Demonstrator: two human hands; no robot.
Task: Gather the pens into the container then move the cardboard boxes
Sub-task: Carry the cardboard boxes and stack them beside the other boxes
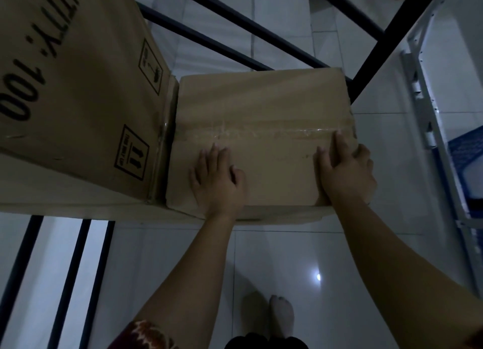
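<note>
Leftmost stands the large printed carton [78,87], its side bearing black handling symbols and big lettering, well left of the left hand [218,181] and touching the small cardboard box [261,129] along one edge. The left hand lies flat on the top of the small cardboard box, fingers straight and close together, near the box's front edge. The box's taped seam [261,134] runs just beyond its fingertips. Further right, the right hand [345,170] grips the box's front right corner, thumb and forefinger on top, the other fingers curled over the right side. Both boxes rest on a pale shelf board [78,210]. Below is the tiled floor [287,257].
</note>
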